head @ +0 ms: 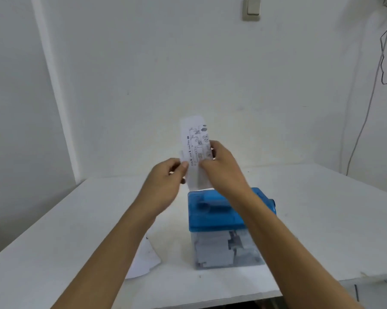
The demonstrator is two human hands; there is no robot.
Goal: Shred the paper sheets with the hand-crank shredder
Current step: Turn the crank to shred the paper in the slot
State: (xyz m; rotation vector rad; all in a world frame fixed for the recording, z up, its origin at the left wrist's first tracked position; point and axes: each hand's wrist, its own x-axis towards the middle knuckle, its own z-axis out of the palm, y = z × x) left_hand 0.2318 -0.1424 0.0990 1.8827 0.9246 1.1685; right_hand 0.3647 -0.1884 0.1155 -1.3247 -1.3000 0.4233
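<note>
The left hand's (165, 177) thumb and curled fingers pinched the left edge of a printed paper (194, 139), and the right hand's (221, 166) curled fingers gripped its right edge. The paper was held upright above the table (322, 208), its lower end at the shredder's (212, 208) far rim; whether it touched was unclear. The shredder stood near the table's front edge, with scraps in its clear bin (228, 248). Another sheet (145, 257) lay just left of it.
</note>
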